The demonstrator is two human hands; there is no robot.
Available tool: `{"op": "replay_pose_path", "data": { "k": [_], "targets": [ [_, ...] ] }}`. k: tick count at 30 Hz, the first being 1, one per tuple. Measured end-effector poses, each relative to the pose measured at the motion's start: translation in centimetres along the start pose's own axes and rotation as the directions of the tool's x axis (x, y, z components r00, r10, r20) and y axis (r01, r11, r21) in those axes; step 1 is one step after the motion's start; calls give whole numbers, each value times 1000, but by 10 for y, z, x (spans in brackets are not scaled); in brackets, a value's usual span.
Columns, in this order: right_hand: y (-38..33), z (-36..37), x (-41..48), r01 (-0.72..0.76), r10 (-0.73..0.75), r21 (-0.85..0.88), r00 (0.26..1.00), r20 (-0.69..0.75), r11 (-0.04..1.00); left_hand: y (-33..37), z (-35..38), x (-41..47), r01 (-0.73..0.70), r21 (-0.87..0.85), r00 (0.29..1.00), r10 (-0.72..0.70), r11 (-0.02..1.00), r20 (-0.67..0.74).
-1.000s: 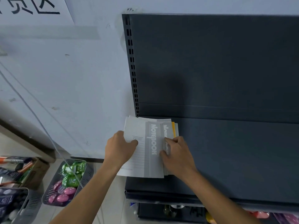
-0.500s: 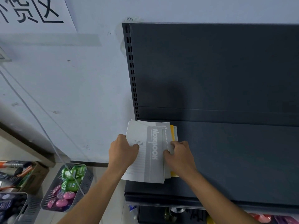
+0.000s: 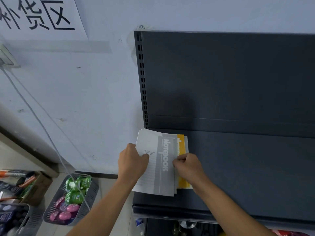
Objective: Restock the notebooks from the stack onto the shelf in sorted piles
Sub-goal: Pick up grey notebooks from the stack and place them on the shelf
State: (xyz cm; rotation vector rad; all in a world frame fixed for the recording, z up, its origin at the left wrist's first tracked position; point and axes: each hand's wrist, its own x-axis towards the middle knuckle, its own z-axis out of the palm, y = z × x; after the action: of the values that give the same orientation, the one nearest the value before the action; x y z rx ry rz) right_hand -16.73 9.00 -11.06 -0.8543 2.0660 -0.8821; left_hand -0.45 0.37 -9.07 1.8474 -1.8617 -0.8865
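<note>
Gripping notebooks [image 3: 164,155] on shelf [image 3: 247,176] — left hand [image 3: 133,162], right hand [image 3: 189,167], fingers [image 3: 179,159] curled, toy basket [image 3: 92,191] beside

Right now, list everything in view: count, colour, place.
notebook stack: several, grey-white on top, left end of the shelf
yellow notebook: one showing, yellow, under the grey ones
shelf: one, dark grey, right side
sign: one, white with black characters, wall top left
basket: one, grey, floor left of the shelf
spotted items: several, green and pink, in the basket
second basket: one, grey, bottom left corner
cardboard box: one, brown, floor far left
cable: one, pale, slanting down the wall
left hand: grips the stack's left edge
right hand: pinches the stack's right edge
</note>
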Motion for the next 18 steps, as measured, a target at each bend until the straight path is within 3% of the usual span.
{"op": "replay_pose_path", "data": {
  "k": [3,7,12,18],
  "targets": [
    [-4,-2,-1,12,-9,-88,1000,24,996,0,-5,0,-47,26,999,46,999,24],
    [-8,-7,-2,42,-47,-157,999,-28,987,5,-15,0,-122,-81,985,131,989,116],
    [-15,-19,-10,63,-54,103,995,-87,993,21,-20,-2,-17,-323,951,115,946,288],
    [-5,-63,-29,50,-73,-100,968,-242,994,42,8,-19,-331,7,919,320,944,231]
  ]
}}
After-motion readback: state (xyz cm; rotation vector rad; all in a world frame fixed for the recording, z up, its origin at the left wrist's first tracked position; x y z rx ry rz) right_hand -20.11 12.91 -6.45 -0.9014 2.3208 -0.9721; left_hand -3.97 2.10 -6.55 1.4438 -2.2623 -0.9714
